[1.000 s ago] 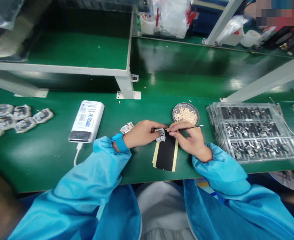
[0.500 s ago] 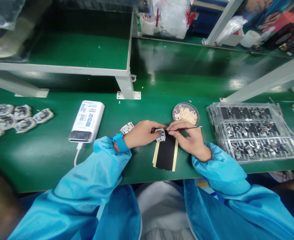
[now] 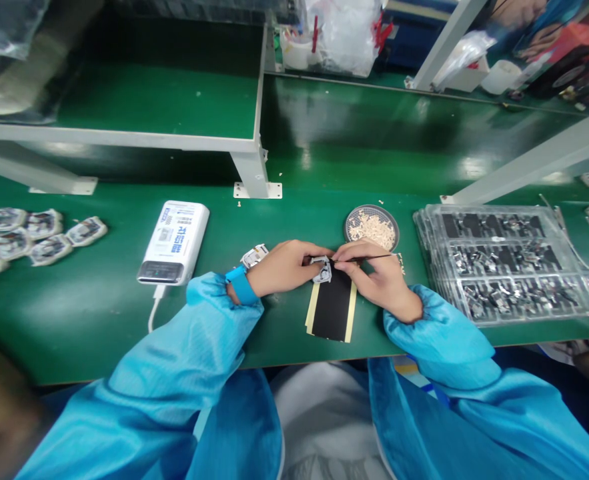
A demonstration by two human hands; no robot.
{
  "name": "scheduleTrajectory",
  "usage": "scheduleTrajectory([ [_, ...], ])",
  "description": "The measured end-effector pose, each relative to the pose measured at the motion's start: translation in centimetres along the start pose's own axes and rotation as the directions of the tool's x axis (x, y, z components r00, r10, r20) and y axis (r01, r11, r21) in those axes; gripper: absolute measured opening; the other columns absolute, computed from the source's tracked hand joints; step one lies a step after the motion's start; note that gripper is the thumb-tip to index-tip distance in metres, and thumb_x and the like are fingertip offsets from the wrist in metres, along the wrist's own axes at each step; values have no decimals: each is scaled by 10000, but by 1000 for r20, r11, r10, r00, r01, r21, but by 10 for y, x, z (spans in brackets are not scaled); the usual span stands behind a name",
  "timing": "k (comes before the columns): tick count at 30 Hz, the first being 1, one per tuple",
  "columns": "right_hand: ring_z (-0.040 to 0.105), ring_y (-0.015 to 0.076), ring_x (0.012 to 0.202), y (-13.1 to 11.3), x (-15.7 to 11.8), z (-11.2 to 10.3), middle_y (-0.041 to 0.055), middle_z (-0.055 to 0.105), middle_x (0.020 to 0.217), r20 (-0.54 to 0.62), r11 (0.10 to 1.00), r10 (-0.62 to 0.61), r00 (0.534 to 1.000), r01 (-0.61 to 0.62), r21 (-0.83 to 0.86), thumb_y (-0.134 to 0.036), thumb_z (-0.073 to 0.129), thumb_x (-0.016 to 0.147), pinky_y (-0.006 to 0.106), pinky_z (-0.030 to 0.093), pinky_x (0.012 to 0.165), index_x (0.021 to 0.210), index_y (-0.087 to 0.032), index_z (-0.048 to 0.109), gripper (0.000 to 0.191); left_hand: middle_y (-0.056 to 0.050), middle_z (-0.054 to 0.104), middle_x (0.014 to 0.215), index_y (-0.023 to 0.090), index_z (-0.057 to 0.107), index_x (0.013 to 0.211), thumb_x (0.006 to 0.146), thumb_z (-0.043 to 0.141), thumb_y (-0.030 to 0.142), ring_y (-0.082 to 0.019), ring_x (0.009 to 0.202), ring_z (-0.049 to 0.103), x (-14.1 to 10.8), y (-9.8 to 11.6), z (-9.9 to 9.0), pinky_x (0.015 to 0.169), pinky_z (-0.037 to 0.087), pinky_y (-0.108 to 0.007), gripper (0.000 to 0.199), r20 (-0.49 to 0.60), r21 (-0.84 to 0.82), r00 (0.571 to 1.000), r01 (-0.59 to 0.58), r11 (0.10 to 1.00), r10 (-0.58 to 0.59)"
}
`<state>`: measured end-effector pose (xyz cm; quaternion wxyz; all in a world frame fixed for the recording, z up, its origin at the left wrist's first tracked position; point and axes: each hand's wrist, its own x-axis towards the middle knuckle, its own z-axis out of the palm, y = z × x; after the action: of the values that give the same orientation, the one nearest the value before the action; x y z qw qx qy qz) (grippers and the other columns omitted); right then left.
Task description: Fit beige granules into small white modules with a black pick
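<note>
In our left hand, the fingers are pinched around a small, pale grey-and-white plastic housing, which sits at the thumb tip, above the near-side black sheet. In our right hand, the fingers are closed on a thin, dark, rod-shaped tool, its tip pointing left to the edge of the housing; we cannot tell whether the two touch.

Below the gap between both sets of fingers, on the green, smooth-topped counter, we have a black rectangular sheet with pale yellow strips along its long sides. Just beyond the right fingers stands a round, grey, shallow dish holding a heap of tiny cream-coloured pieces.

Well to the right of those fingers lies a stack of clear plastic compartment trays, the top one filled with small silvery metal parts. Left of the left fingers, near the wrist, we see another white housing, partly hidden; farther left lie a white rectangular power bank with a white cable and, farthest off, a cluster of white, rounded housings.
</note>
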<state>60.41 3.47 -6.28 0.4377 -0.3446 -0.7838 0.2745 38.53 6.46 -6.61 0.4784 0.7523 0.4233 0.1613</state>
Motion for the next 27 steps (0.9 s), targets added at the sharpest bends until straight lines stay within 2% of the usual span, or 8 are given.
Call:
scheduleTrajectory([
  [5, 675, 173, 939, -1, -1, -1, 62, 713, 961, -10, 1000, -18, 1000, 18, -5, -86, 709, 850, 370, 551, 854, 1011, -184, 648, 198, -3, 747, 1032, 276, 694, 1279, 876, 586, 297, -139, 788, 635, 1, -1, 0, 710, 464, -230, 418, 9, -28, 1000, 2, 1000, -2],
  [10, 677, 173, 957, -1, -4, -1, 67, 711, 982, -11, 998, 56, 998, -56, 15, -111, 710, 858, 360, 556, 858, 1012, -186, 653, 181, -11, 746, 933, 233, 693, 1276, 864, 607, 288, -118, 692, 592, 3, 1, -6, 626, 442, -214, 424, 75, -84, 996, 46, 995, -40],
  [16, 682, 179, 936, -4, -5, -2, 67, 717, 973, -98, 995, 63, 993, -55, 78, -92, 714, 843, 360, 558, 817, 1006, -189, 654, 199, -57, 729, 1101, 143, 650, 1299, 813, 567, 141, -132, 892, 661, 5, 7, -18, 805, 506, -219, 493, 188, -316, 981, 18, 949, 44],
  [19, 685, 179, 932, -5, -5, -3, 64, 720, 968, -128, 992, 59, 990, -44, 118, -77, 720, 830, 363, 559, 824, 1011, -190, 652, 224, -52, 736, 1029, 128, 647, 1291, 759, 495, 55, -111, 839, 647, 5, 8, -20, 733, 478, -192, 559, 210, -361, 978, 73, 930, 5],
  [22, 683, 172, 907, -5, -5, -3, 60, 722, 973, -139, 990, 67, 988, -49, 129, -84, 723, 830, 334, 554, 759, 1015, -196, 651, 228, -55, 734, 1022, 131, 644, 1295, 754, 485, 51, -107, 817, 637, 5, 9, -20, 664, 441, -181, 569, 212, -378, 977, 110, 919, -30],
  [24, 681, 169, 882, -5, -5, -4, 58, 724, 963, -152, 990, 72, 986, -52, 133, -92, 722, 832, 321, 544, 721, 1010, -195, 648, 219, -67, 729, 1079, 132, 645, 1290, 791, 525, 93, -119, 875, 654, 5, 9, -19, 708, 464, -188, 515, 195, -403, 980, 108, 909, -30],
  [27, 672, 162, 843, -6, -5, -5, 53, 723, 933, -164, 990, 90, 982, -70, 123, -104, 718, 837, 313, 535, 704, 987, -187, 646, 186, -81, 714, 1156, 126, 647, 1274, 834, 601, 181, -149, 989, 672, 5, 9, -17, 852, 510, -226, 446, 165, -438, 986, 90, 894, -18],
])
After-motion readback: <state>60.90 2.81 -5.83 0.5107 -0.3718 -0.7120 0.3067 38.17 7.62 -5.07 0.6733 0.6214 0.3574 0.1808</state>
